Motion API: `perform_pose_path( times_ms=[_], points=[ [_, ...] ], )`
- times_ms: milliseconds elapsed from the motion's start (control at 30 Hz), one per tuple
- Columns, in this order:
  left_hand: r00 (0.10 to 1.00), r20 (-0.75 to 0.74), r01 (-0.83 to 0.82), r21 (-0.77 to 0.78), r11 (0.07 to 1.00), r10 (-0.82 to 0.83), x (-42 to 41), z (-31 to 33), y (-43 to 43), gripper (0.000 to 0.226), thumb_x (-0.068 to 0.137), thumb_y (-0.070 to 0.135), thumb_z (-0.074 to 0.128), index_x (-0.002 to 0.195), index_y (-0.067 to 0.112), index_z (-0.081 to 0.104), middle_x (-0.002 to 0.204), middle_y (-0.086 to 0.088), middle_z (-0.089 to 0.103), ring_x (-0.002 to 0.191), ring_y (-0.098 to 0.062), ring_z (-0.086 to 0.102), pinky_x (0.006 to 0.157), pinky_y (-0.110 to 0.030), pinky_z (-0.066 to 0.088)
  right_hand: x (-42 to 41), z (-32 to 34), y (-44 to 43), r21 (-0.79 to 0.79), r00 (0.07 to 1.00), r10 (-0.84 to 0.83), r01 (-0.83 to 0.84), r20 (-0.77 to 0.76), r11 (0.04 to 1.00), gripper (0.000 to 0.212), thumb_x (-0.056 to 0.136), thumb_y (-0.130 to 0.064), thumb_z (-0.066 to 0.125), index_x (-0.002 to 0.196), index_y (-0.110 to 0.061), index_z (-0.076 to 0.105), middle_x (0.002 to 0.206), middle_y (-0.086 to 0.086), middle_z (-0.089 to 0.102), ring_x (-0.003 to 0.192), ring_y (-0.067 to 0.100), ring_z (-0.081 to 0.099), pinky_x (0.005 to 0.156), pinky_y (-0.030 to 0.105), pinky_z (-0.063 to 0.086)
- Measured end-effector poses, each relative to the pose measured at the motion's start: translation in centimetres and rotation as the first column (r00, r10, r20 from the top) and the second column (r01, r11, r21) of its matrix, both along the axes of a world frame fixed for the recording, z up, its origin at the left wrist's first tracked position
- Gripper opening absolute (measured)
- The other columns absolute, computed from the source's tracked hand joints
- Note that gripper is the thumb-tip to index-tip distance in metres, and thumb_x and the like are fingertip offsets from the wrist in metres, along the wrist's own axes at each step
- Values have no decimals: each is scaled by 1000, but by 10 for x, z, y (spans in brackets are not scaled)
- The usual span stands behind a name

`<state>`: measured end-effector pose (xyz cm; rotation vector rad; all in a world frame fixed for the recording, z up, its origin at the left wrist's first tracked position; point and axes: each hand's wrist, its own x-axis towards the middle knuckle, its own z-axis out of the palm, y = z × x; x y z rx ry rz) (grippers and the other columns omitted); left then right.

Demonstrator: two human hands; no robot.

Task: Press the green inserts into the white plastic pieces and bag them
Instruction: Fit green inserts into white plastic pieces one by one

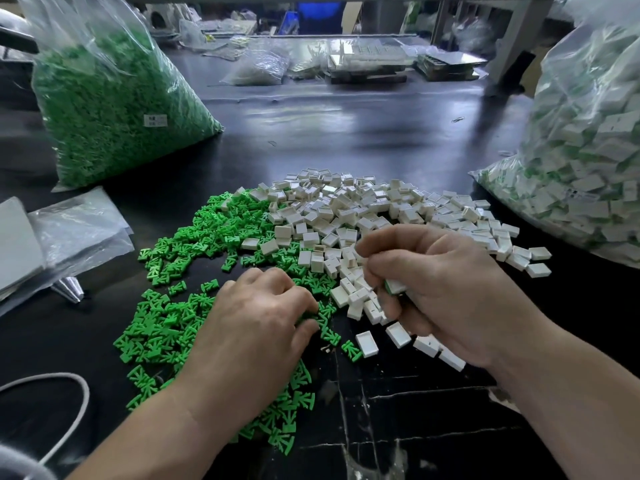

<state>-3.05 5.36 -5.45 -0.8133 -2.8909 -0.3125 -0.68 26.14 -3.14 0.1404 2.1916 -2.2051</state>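
Observation:
A heap of small green inserts (180, 306) covers the black table at centre left. A heap of white plastic pieces (374, 209) lies beside it at centre right. My left hand (256, 327) rests on the green heap, fingers curled down and pinching at inserts near its right edge. My right hand (440, 289) hovers over the near edge of the white heap and grips a white piece with green showing inside (394, 287). Several loose white pieces (367, 342) lie just below that hand.
A big clear bag of green inserts (114, 98) stands at the back left. A large clear bag of white pieces with green inside (581, 161) lies at the right. Flat plastic bags (69, 230) lie at the left, a white cable (69, 403) at the near left, clutter at the table's far end.

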Motion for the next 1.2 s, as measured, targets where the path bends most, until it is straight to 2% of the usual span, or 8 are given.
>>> perform_pose_path(
  times_ms=[133, 300, 467, 567, 667, 933, 1033, 1200],
  points=[
    [999, -31, -16, 5, 1000, 16, 0, -2, 2, 32, 86, 50, 52, 106, 32, 68, 98, 11, 64, 93, -14, 58, 79, -35, 47, 3, -9, -5, 829, 976, 85, 125, -203, 545, 20, 90, -41, 69, 110, -38, 71, 80, -16, 67, 71, 2, 63, 67, 21, 53],
    [999, -52, 5, 5, 1000, -5, 0, -2, 7, 30, 85, 52, 56, 101, 33, 72, 91, 10, 61, 88, -16, 56, 75, -38, 45, -3, -13, -15, 980, 982, 170, 46, -80, 194, 23, 97, -43, 51, 117, -36, 61, 106, -8, 66, 93, 20, 60, 76, 34, 52],
    [1000, -3, 9, 92, 996, -9, -2, -4, 7, 23, 87, 51, 48, 90, 36, 65, 91, 16, 54, 90, -10, 49, 78, -33, 40, 0, -16, -14, 950, 970, 180, 103, -161, 294, 16, 98, -45, 52, 102, -32, 60, 90, -9, 63, 84, 18, 58, 68, 33, 49],
    [1000, 2, 23, 129, 991, -24, -2, -5, 6, 18, 87, 49, 48, 87, 35, 59, 88, 18, 52, 88, -9, 47, 77, -31, 37, 2, -12, -9, 765, 982, 82, 79, -170, 639, 13, 92, -46, 61, 92, -33, 64, 69, -12, 61, 61, 5, 57, 55, 23, 47],
    [1000, 11, 8, 259, 966, -12, -1, -4, 6, 13, 89, 46, 48, 85, 36, 54, 82, 19, 53, 83, -2, 47, 74, -26, 39, 3, -5, -9, 159, 997, 75, -78, 20, 984, 6, 93, -30, 69, 88, -27, 70, 62, -6, 58, 41, 10, 48, 34, 20, 35],
    [892, 405, -247, 809, 533, -201, 5, 8, 7, 18, 83, 22, 69, 97, 34, 71, 87, 9, 73, 77, -5, 68, 63, -10, 51, 2, -3, -11, -646, 924, 374, -235, 84, 727, 19, 82, -9, 59, 99, -13, 67, 70, 6, 57, 40, 10, 49, 30, 16, 35],
    [857, 434, -302, 859, 414, -276, 3, 8, 7, 19, 75, 28, 69, 93, 31, 74, 86, -1, 74, 75, -11, 70, 62, -16, 53, 1, -4, -9, -714, 914, 404, -253, 46, 653, 21, 80, -19, 75, 98, -13, 65, 71, 4, 57, 43, 9, 52, 30, 17, 39],
    [785, 481, -395, 874, 282, -391, 0, 6, 7, 18, 73, 25, 75, 90, 22, 74, 91, -10, 75, 77, -23, 71, 60, -22, 54, 2, -4, -15, -555, 947, 298, -183, 124, 811, 11, 77, -16, 75, 83, -17, 65, 65, 5, 57, 39, 10, 48, 30, 15, 33]
  ],
)
